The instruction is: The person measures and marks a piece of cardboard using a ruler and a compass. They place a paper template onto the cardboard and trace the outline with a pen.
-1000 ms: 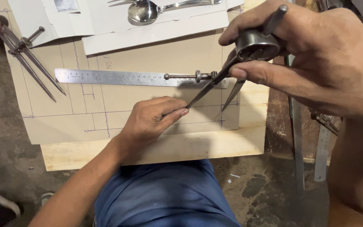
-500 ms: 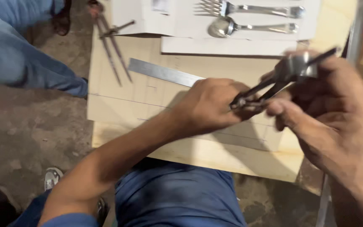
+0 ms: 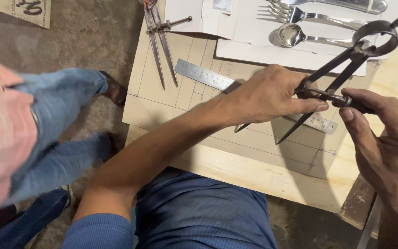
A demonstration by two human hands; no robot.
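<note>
A dark metal spring divider (image 3: 346, 62) hangs tilted over a marked cardboard sheet (image 3: 157, 103), its two points aimed down and to the left. My left hand (image 3: 268, 94) pinches one of its legs near the cross screw. My right hand (image 3: 378, 138) grips the knurled nut at the right end of that screw. A steel ruler (image 3: 203, 74) lies flat on the cardboard beneath the divider, partly hidden by my left hand.
A second divider (image 3: 160, 41) lies at the cardboard's far left. A fork (image 3: 300, 14) and a spoon (image 3: 295, 34) rest on white paper at the back. The cardboard sits on a wooden board (image 3: 254, 173). Another person's jeans-clad legs (image 3: 56, 120) stand at left.
The view has swung left, bringing another person's legs into sight. My left hand rose from the cardboard to the divider's leg. My right hand slid from the spring head down to the screw nut.
</note>
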